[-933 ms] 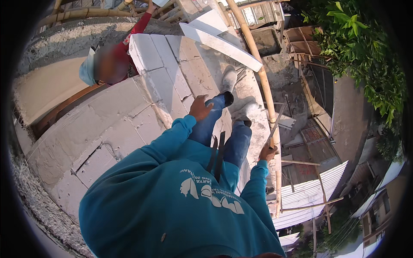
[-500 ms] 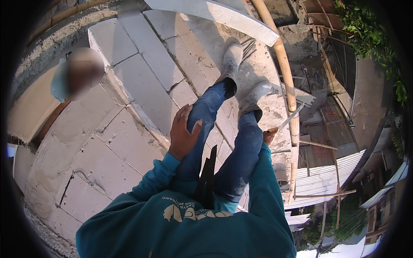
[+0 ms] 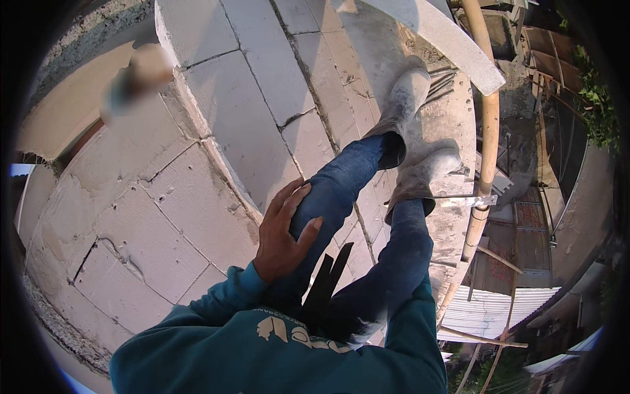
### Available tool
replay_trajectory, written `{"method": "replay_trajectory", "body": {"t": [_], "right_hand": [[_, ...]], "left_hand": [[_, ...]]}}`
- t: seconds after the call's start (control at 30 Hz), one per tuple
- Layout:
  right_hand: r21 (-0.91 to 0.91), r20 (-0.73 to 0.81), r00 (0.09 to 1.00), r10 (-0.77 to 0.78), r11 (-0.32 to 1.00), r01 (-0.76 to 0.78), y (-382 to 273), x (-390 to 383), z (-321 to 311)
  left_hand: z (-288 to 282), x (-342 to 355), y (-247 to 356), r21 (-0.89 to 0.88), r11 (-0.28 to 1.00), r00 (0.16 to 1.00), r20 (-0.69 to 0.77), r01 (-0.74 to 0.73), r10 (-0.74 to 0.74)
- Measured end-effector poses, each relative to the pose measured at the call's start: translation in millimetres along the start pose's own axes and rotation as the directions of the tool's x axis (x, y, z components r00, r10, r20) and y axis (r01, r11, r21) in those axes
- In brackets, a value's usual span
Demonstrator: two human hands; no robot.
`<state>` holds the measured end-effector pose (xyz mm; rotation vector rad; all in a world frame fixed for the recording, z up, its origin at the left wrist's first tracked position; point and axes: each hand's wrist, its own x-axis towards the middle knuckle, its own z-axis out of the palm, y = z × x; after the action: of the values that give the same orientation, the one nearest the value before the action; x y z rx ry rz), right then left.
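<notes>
My left hand (image 3: 282,240) rests with fingers apart on the left knee of my blue jeans (image 3: 335,180). My right hand is hidden behind my right leg (image 3: 407,262). A flat metal-bladed tool (image 3: 479,201) sticks out past that leg toward the bamboo pole. Two dark straps (image 3: 331,276) hang between my thighs. My dusty boots (image 3: 408,92) stand on the pale ledge, beside several thin dark rods (image 3: 440,85).
Pale block masonry (image 3: 230,111) spreads to the left. A co-worker's blurred head (image 3: 141,75) is at upper left. A white slab (image 3: 453,43) lies at top right. A bamboo pole (image 3: 485,151) runs along the ledge's edge, with a drop to corrugated roofing (image 3: 489,305) beyond.
My left hand has come to rest on my knee. My right hand, earlier seen holding the tool, has dropped out of sight behind my leg. The co-worker's red-sleeved arm is out of view.
</notes>
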<state>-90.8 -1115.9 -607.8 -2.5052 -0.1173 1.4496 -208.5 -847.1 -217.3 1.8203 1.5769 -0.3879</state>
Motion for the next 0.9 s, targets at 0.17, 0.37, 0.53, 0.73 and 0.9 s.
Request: {"method": "replay_trajectory", "body": {"t": [0.17,0.37,0.53,0.73,0.9], "right_hand": [[-0.094,0.17,0.963,-0.209,0.969,0.227,51,-17,-66],[0.113,0.281,0.958,-0.053,0.993,0.022,-17,-2,-197],[0.007,0.255,0.92,-0.299,0.952,0.307,-72,25,-250],[-0.179,0.306,0.757,-0.578,0.746,0.641,-97,60,-240],[-0.384,0.346,0.823,-0.451,0.732,0.563,-246,-21,-203]], "left_hand": [[12,-14,4,-0.088,0.996,0.997,-0.071,-0.013,0.006],[30,-69,-5,-0.317,0.944,0.967,-0.202,0.087,-0.157],[8,-89,-11,-0.539,0.823,0.923,-0.197,0.18,-0.331],[-2,-84,-80,-0.546,0.783,0.797,-0.309,0.298,-0.519],[22,-89,-170,-0.509,0.676,0.622,-0.306,0.533,-0.721]]}}
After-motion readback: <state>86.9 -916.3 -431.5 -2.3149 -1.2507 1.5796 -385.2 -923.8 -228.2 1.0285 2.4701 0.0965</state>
